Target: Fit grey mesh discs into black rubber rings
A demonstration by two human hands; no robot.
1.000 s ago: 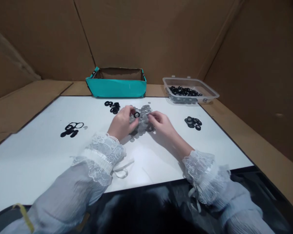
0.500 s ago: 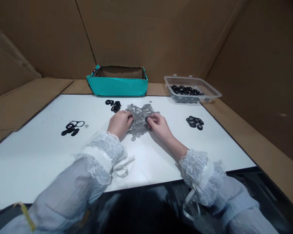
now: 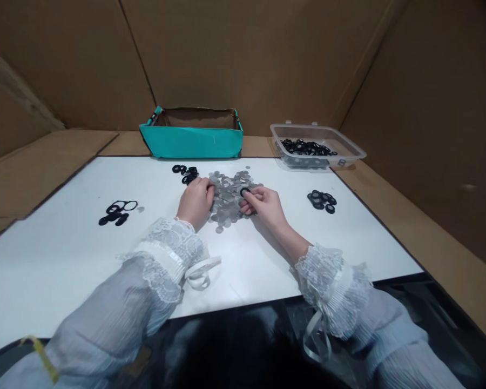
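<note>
Grey discs (image 3: 228, 202) lie in a loose pile at the middle of the white board (image 3: 243, 254). At the pile's left edge is my left hand (image 3: 196, 201), its fingers closed together; whatever they pinch is hidden. My right hand (image 3: 266, 206) pinches a black ring (image 3: 244, 192) between thumb and forefinger over the pile's right side. Black rings (image 3: 189, 174) lie just beyond my left hand. Another group of black rings (image 3: 114, 214) is at the left, with one grey disc beside it. Several black rings with grey centres (image 3: 322, 200) sit at the right.
A teal box (image 3: 192, 142) stands at the back edge of the board. To its right is a clear plastic container (image 3: 340, 156) holding many black rings. Brown cardboard walls (image 3: 243, 65) rise behind and at both sides.
My left hand has moved slightly away from the pile. My right hand has turned so the black ring shows more fully, tilted up. The whole view has shifted a little.
</note>
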